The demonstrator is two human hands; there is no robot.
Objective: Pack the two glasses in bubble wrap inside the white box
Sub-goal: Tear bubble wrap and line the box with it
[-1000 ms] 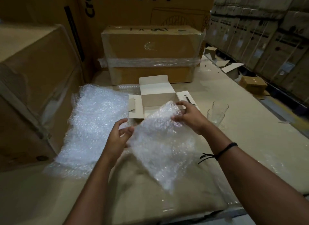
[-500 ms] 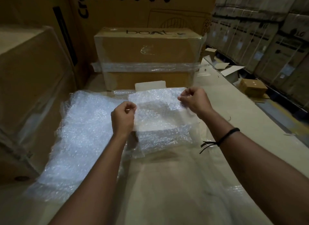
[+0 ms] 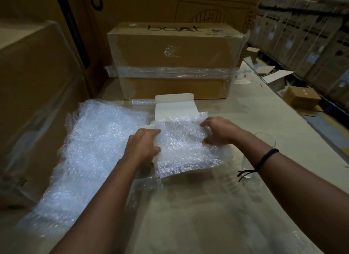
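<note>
Bubble wrap (image 3: 186,151) draped over white box (image 3: 174,107); left hand (image 3: 144,146) and right hand (image 3: 220,132) each grip an edge, fingers curled.

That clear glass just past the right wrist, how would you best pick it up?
Probably round its wall just below the rim, coming from the right and above. The glass seems to stand upright, mouth up, right of the white box that the bubble wrap sheet covers, and the right forearm hides its lower near side. Its outline is faint, so go gently.
</note>
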